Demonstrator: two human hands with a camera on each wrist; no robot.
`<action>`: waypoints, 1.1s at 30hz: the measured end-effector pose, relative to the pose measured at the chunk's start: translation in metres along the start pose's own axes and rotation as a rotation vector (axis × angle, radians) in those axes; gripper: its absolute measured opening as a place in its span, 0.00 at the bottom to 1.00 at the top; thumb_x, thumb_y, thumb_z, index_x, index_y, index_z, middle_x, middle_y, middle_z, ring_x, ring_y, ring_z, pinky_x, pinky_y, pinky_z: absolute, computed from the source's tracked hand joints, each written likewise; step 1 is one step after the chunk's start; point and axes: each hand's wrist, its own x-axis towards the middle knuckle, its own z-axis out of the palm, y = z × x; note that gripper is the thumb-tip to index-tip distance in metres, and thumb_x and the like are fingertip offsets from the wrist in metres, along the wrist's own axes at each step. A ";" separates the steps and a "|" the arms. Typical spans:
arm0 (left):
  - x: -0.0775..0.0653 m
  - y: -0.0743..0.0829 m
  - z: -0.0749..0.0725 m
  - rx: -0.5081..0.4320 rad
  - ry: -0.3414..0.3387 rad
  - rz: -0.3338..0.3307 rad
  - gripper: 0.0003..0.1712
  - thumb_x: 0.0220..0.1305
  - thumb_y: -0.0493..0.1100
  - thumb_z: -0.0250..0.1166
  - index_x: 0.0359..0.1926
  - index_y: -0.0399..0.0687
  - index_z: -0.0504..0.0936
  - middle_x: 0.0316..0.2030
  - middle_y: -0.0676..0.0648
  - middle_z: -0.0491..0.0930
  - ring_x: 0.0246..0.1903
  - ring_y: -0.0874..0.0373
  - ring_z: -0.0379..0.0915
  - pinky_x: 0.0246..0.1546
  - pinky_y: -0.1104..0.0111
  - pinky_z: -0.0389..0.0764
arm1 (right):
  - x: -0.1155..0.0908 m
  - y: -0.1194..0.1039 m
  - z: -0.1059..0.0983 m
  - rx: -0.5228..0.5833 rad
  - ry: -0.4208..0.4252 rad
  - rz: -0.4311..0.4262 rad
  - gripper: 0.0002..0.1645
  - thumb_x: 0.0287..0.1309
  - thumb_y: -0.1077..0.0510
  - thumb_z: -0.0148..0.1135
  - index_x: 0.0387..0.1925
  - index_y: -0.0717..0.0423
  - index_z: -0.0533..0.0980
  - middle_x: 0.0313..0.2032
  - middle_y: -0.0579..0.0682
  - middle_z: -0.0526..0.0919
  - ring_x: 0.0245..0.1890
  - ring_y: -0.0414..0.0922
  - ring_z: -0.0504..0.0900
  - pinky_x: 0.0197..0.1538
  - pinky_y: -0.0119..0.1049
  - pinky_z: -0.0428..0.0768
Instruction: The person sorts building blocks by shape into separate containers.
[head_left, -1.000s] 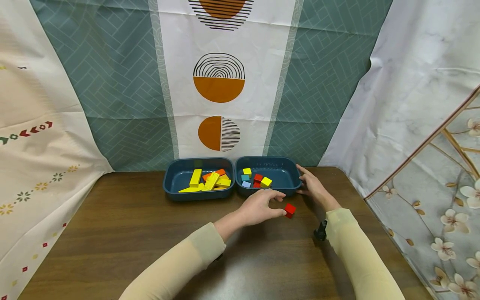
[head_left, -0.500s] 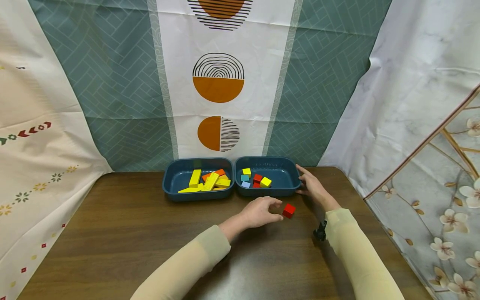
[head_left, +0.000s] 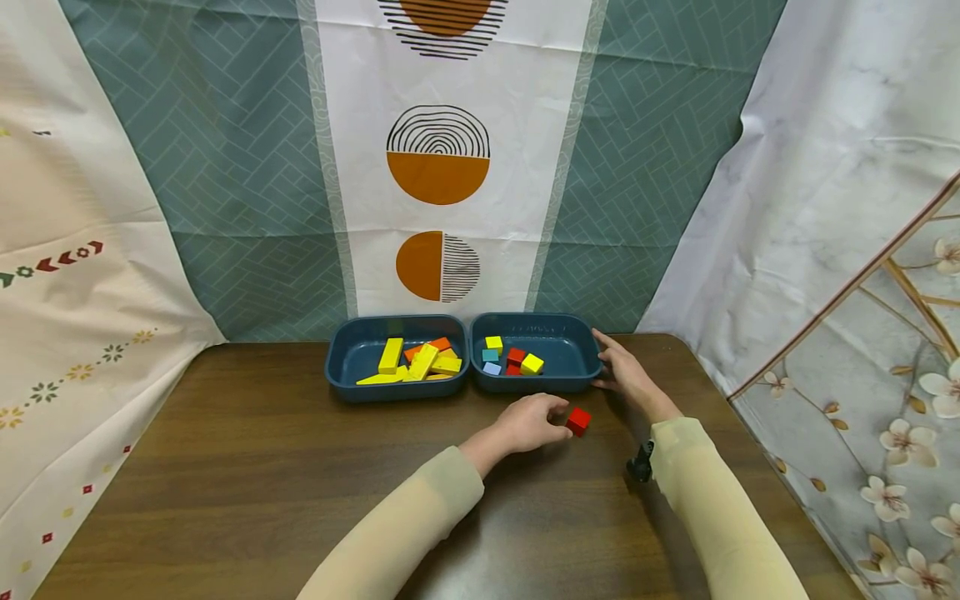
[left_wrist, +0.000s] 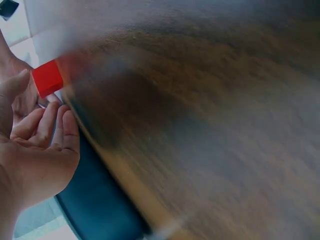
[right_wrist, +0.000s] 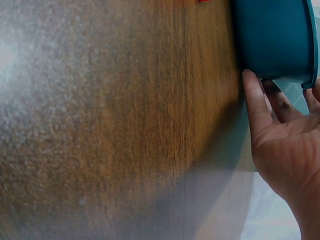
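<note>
A red cube [head_left: 578,422] lies on the table in front of the right bin [head_left: 529,383]. My left hand [head_left: 531,422] is just left of it, with thumb and fingers bent apart. In the left wrist view the red cube [left_wrist: 47,78] shows by the thumb tip, and a gap separates it from the other fingers [left_wrist: 50,122]. My right hand [head_left: 630,379] touches the right end of that bin with extended fingers. In the right wrist view, the fingertips [right_wrist: 250,80] meet the bin's blue-green wall [right_wrist: 275,40].
Several small yellow, red and blue cubes [head_left: 532,364] sit inside the right bin. A matching left bin [head_left: 397,392] beside it holds yellow and orange blocks [head_left: 423,362]. Both stand at the back of the wooden table [head_left: 300,483], near a hanging cloth [head_left: 480,283].
My left hand first drew back toward me from above the cube's left side, then came rightward to it again. The right hand has stayed at the bin's end.
</note>
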 end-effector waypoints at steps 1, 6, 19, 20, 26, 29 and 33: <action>0.001 0.000 0.001 -0.002 0.001 -0.002 0.32 0.66 0.51 0.71 0.67 0.45 0.78 0.57 0.51 0.82 0.55 0.60 0.77 0.58 0.66 0.76 | 0.000 0.000 0.000 -0.003 -0.002 0.001 0.39 0.74 0.60 0.34 0.83 0.42 0.46 0.81 0.54 0.41 0.71 0.62 0.63 0.65 0.60 0.72; 0.009 -0.003 0.005 -0.023 0.014 -0.011 0.31 0.66 0.50 0.71 0.67 0.44 0.79 0.57 0.51 0.82 0.53 0.59 0.77 0.58 0.67 0.77 | -0.001 -0.001 -0.002 -0.014 -0.012 0.002 0.39 0.74 0.60 0.34 0.83 0.41 0.46 0.81 0.52 0.39 0.73 0.63 0.60 0.66 0.61 0.70; 0.019 -0.003 0.015 0.023 0.009 0.000 0.30 0.65 0.47 0.72 0.67 0.48 0.79 0.56 0.51 0.82 0.45 0.62 0.76 0.52 0.70 0.78 | -0.003 -0.001 -0.001 -0.022 -0.029 -0.013 0.39 0.75 0.60 0.33 0.83 0.41 0.44 0.81 0.53 0.38 0.74 0.64 0.59 0.67 0.62 0.68; 0.020 -0.003 0.016 0.033 0.011 0.000 0.30 0.65 0.47 0.72 0.67 0.49 0.79 0.56 0.52 0.82 0.45 0.62 0.75 0.52 0.70 0.77 | -0.003 -0.001 -0.001 -0.025 -0.029 -0.013 0.39 0.75 0.60 0.33 0.83 0.41 0.44 0.81 0.54 0.38 0.74 0.64 0.59 0.67 0.63 0.68; 0.021 -0.001 0.017 0.070 0.027 -0.014 0.27 0.65 0.47 0.72 0.65 0.50 0.81 0.55 0.52 0.82 0.47 0.60 0.75 0.54 0.68 0.76 | -0.010 -0.015 0.002 0.014 -0.047 0.000 0.39 0.74 0.63 0.33 0.83 0.46 0.44 0.81 0.56 0.37 0.74 0.66 0.57 0.68 0.65 0.65; 0.021 0.001 0.018 0.088 0.040 -0.030 0.26 0.65 0.47 0.72 0.63 0.51 0.82 0.54 0.52 0.82 0.48 0.59 0.74 0.54 0.67 0.76 | -0.016 -0.023 0.003 0.029 -0.054 0.010 0.39 0.73 0.64 0.34 0.83 0.50 0.44 0.81 0.57 0.37 0.74 0.67 0.56 0.68 0.66 0.64; 0.022 0.001 0.021 0.126 0.056 -0.045 0.24 0.65 0.48 0.72 0.62 0.52 0.83 0.51 0.53 0.81 0.48 0.59 0.74 0.53 0.68 0.76 | -0.016 -0.022 0.002 0.022 -0.051 0.017 0.39 0.74 0.64 0.34 0.83 0.50 0.44 0.81 0.57 0.37 0.74 0.66 0.56 0.68 0.66 0.64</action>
